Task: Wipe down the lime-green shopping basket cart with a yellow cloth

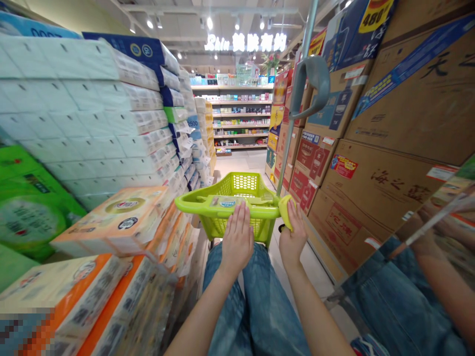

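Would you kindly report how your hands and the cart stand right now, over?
Left hand flat on the handle; right hand curled round its end. Green cart ahead of the knees. Tissue packs beside it on the left, cartons on the right.

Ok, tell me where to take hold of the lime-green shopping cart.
Grip the crossbar handle from above, palms down. It runs level across the near end of the basket, rounded and open on top; the right hand wraps its end, and the left hand lies flat on it.
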Demonstrator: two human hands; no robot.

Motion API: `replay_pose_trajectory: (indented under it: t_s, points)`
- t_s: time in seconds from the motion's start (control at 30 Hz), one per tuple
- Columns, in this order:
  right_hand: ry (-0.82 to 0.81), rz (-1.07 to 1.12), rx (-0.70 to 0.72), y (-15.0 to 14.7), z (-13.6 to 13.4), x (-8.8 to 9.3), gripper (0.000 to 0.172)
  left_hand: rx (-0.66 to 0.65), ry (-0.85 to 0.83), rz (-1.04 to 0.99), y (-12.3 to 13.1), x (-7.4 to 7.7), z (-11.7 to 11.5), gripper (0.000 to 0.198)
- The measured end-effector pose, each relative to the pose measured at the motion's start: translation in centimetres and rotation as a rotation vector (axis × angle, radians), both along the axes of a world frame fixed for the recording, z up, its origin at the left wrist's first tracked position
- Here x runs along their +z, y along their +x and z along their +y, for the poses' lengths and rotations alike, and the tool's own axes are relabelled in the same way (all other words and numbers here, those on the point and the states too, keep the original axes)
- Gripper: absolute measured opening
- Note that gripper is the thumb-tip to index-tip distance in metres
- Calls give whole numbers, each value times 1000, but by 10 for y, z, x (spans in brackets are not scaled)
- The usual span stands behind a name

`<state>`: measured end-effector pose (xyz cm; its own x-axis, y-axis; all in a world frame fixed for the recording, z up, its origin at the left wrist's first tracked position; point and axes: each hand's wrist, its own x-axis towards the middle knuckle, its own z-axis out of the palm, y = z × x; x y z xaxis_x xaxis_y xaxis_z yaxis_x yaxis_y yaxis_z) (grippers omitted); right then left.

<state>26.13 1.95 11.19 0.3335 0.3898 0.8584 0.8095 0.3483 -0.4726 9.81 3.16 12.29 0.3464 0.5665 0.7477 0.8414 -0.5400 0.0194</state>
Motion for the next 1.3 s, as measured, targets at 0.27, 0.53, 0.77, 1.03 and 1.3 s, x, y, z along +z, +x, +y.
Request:
replay_pose_trajectory:
  t_s: [0.27,0.53,0.77,1.03,1.3]
  points:
    - [-1,-363,87,-47,-10,1,70,-17,-16,5,-4,1,-1,65]
    - [1,28,60,18,-1,0,78,-17,-13,6,-3,1,0,66]
    - [-7,-279,38,-37,-4,3,70,-18,-6,-15,-2,-2,1,65]
    - [32,-282,138,-15,-5,-8,71,-9,-3,23,-5,2,-1,66]
    - [-22,-54,59,-18,-2,3,77,2,-5,11,-1,0,-2,66]
